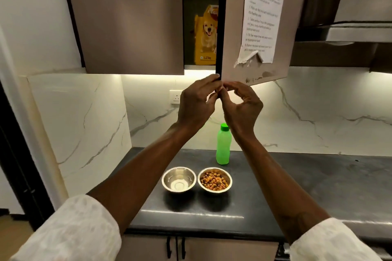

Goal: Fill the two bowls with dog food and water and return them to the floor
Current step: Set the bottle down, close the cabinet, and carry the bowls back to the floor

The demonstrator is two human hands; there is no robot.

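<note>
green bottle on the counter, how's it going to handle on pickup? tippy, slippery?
The green bottle stands tall and narrow on the counter, so a sideways nudge would probably tip it. Its smooth plastic-looking wall may be a bit slippery. How full it is can't be seen, so its weight is unclear.

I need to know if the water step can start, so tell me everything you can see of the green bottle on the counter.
The green bottle stands upright on the dark countertop, close to the marble backsplash and just behind the bowl of kibble. It looks like translucent light green plastic with a darker green screw cap, which is on. The body is slim and slightly waisted. Its fill level cannot be read. Nothing holds it; the right forearm passes in front of its cap edge, whether touching is unclear.
</note>
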